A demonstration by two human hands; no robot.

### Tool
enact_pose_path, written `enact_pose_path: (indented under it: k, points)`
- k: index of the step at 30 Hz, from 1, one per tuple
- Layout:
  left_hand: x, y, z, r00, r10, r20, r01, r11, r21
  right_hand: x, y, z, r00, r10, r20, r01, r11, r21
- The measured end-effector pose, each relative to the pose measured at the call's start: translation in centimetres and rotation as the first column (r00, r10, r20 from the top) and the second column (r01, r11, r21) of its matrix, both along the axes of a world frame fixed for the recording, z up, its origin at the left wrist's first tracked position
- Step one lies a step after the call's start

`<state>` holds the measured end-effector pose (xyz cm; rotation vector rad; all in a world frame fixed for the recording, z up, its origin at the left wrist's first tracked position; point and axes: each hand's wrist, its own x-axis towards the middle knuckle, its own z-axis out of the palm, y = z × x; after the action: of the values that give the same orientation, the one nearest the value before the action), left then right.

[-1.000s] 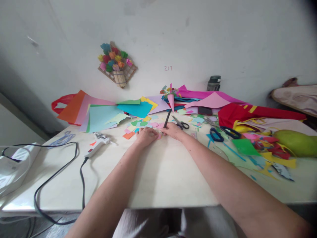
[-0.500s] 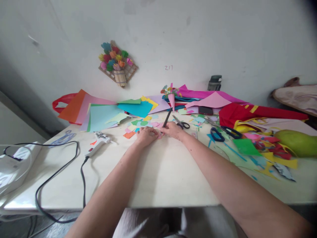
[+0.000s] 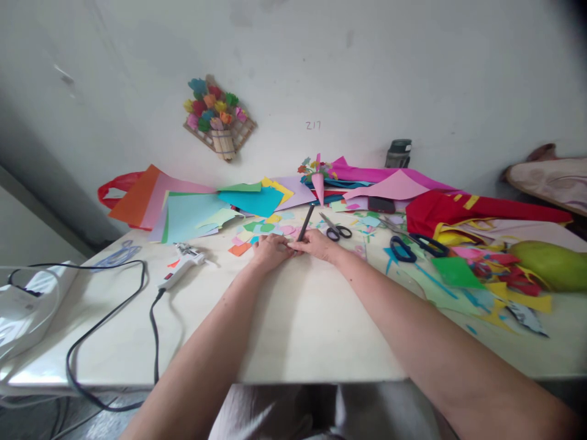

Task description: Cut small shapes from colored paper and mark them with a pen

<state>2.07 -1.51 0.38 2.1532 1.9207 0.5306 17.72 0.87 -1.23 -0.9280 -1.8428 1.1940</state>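
Observation:
My right hand [image 3: 316, 244] is closed round a slim black pen [image 3: 306, 221], whose upper end leans up and to the right. Its lower end is hidden among the fingers. Close against it on the left, my left hand [image 3: 271, 250] rests on the table with bent fingers pressed together; whatever they hold is hidden. Small paper pieces in pink, green and yellow lie just beyond both hands, among them an orange piece [image 3: 240, 250]. Black-handled scissors [image 3: 337, 231] lie open a little to the right of my right hand.
To the left lies a glue gun [image 3: 181, 269] with its black cord [image 3: 114, 315] looping over the table edge. Coloured sheets [image 3: 192, 211] and a pink paper cone with flowers [image 3: 317, 180] stand along the wall. Dark-blue scissors [image 3: 419, 244] and paper scraps [image 3: 504, 269] are at right.
The pen's top has tipped slightly to the left and down, and my right hand has shifted a little towards my left hand. Other things stay as they were.

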Motion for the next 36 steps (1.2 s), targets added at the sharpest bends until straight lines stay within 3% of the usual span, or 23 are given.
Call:
enact_pose_path:
  k: [16,28,36]
  points:
    - [0.0,0.1,-0.1,1.0,0.005,0.011,-0.005,1.0,0.003,-0.3,-0.4,0.2,1.0,-0.018,-0.003,0.018,1.0,-0.003]
    - [-0.1,0.1,-0.1,1.0,-0.005,0.018,0.005,1.0,-0.004,-0.1,0.4,-0.5,0.995,-0.061,0.079,0.052,0.993,0.11]
    - [0.0,-0.2,0.2,1.0,-0.003,0.012,0.003,1.0,-0.005,0.2,-0.1,0.5,0.973,-0.143,0.183,0.109,0.977,0.186]
